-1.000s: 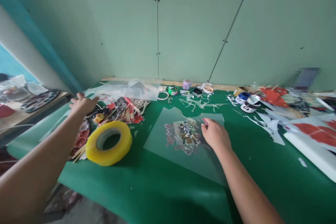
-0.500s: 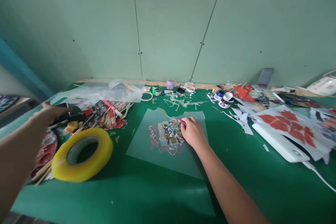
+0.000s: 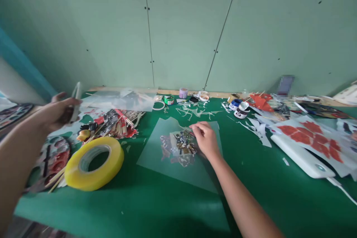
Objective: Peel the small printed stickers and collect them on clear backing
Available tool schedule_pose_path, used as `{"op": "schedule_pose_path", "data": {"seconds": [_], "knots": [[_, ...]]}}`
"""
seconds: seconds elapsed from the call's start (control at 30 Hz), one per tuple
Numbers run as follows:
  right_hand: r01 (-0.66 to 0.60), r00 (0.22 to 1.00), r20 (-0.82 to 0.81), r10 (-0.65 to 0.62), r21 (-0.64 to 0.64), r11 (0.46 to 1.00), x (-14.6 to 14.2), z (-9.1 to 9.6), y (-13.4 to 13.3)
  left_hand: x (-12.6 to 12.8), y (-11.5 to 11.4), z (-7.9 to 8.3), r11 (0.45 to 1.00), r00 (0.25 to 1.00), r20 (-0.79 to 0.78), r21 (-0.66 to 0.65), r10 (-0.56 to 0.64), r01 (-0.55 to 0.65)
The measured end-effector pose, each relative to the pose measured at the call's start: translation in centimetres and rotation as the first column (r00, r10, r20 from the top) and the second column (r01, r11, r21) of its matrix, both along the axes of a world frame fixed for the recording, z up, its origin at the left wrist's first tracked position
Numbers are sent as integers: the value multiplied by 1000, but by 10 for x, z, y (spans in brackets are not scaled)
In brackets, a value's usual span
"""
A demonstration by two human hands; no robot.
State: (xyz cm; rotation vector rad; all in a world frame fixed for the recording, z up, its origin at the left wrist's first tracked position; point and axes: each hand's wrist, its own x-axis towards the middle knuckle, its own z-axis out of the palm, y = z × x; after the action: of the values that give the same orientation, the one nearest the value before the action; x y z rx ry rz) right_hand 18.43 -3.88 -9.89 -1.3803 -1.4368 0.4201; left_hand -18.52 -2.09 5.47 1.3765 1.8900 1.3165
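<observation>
**Small paper bits could slide, and the pale thing could slip**

The fingers [image 3: 67,109] of the left hand [image 3: 57,113] are curled tight around a thin pale thing [image 3: 76,93]. Its top pokes up above the hand. It is too blurry to say what it is. This hand is up in the air, behind the yellow tape roll [image 3: 83,178] and a bit to its left.

The fingertips [image 3: 194,128] of the right hand [image 3: 205,139] are bent down and touch a little heap of cut paper bits [image 3: 181,147]. I cannot tell if they pinch a bit or only press on it. The heap lies on a clear sheet [image 3: 154,160], just to the right of the tape roll.

The clear sheet looks smooth, and it lies on a smooth green cover [image 3: 139,208]. I think a small push from the right hand could make the sheet slide, and then the bits would move out of place. The bits are light, so a quick move of the arm over them could scatter them too.

The left hand is over a messy pile of sticks [image 3: 119,124], just behind the tape roll. If the grip goes loose, the pale thing could fall in there and be hard to find. Paint pots [image 3: 238,108] stand far to the right of the tape roll, well away from both hands.
</observation>
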Motion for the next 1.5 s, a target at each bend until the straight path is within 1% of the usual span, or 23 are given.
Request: {"op": "schedule_pose_path", "data": {"seconds": [0.03, 0.07, 0.1, 0.13, 0.17, 0.2, 0.23, 0.27, 0.3, 0.33, 0.37, 0.4, 0.43, 0.47, 0.53, 0.57, 0.63, 0.73, 0.83, 0.97, 1.23, 1.37, 1.5], "knots": [[-79, 982, -173, 73, -32, 996, -2, 3, 2, 9, 5, 1, 996, 983, 172, -44, -69, 78], [-165, 931, -340, 135, -61, 984, -4, 7, 4, 22, 8, 1, 981, 947, 278, -57, -162, 184], [-257, 850, -493, 187, -77, 963, -7, 11, 5, 41, 10, -2, 963, 915, 328, -47, -236, 265], [-343, 758, -610, 230, -74, 936, -10, 16, 6, 63, 11, -7, 951, 896, 338, -5, -288, 308], [-437, 667, -691, 278, -61, 897, -13, 20, 6, 88, 11, -15, 930, 876, 329, 19, -352, 367], [-519, 585, -745, 321, -40, 854, -17, 24, 6, 114, 10, -25, 920, 865, 328, 31, -380, 392], [-586, 517, -780, 354, -20, 810, -20, 27, 5, 140, 9, -37, 897, 845, 318, 48, -430, 439], [-628, 469, -796, 382, 3, 778, -23, 29, 5, 165, 8, -50, 875, 830, 283, 84, -480, 477], [-650, 445, -800, 401, 19, 760, -25, 29, 4, 188, 8, -64, 861, 832, 222, 123, -509, 494], [-651, 444, -798, 409, 27, 759, -26, 28, 4, 206, 9, -77, 869, 859, 151, 157, -490, 469], [-635, 458, -791, 405, 27, 772, -26, 26, 4, 221, 11, -88, 889, 889, 108, 174, -445, 424], [-610, 482, -786, 388, 17, 792, -26, 24, 5, 232, 14, -97, 896, 898, 103, 179, -428, 407], [-581, 505, -784, 362, 2, 814, -25, 21, 6, 240, 18, -105, 892, 888, 135, 185, -439, 413], [-553, 522, -787, 329, -18, 833, -23, 18, 8, 244, 22, -110, 884, 866, 197, 188, -460, 427], [-514, 537, -801, 266, -60, 856, -21, 14, 10, 244, 30, -114, 878, 804, 353, 169, -479, 449], [-502, 537, -809, 240, -78, 861, -20, 14, 11, 242, 34, -114, 866, 769, 405, 164, -495, 472], [-491, 539, -816, 207, -105, 865, -20, 13, 13, 237, 39, -113, 861, 734, 459, 179, -500, 475], [-475, 554, -812, 183, -128, 871, -23, 13, 13, 231, 38, -114, 859, 705, 496, 211, -506, 468], [-444, 574, -803, 159, -142, 885, -24, 12, 12, 230, 36, -119, 857, 669, 544, 233, -506, 459], [-444, 577, -799, 168, -135, 886, -24, 11, 10, 228, 36, -126, 846, 631, 577, 237, -518, 478], [-437, 586, -794, 159, -145, 888, -22, 12, 5, 224, 34, -131, 837, 614, 584, 249, -531, 487], [-447, 554, -820, 145, -145, 883, -22, 14, 4, 225, 34, -131, 842, 579, 628, 259, -519, 474], [-459, 481, -867, 130, -123, 880, -19, 13, 6, 226, 35, -132, 857, 556, 673, 248, -488, 452]]}}
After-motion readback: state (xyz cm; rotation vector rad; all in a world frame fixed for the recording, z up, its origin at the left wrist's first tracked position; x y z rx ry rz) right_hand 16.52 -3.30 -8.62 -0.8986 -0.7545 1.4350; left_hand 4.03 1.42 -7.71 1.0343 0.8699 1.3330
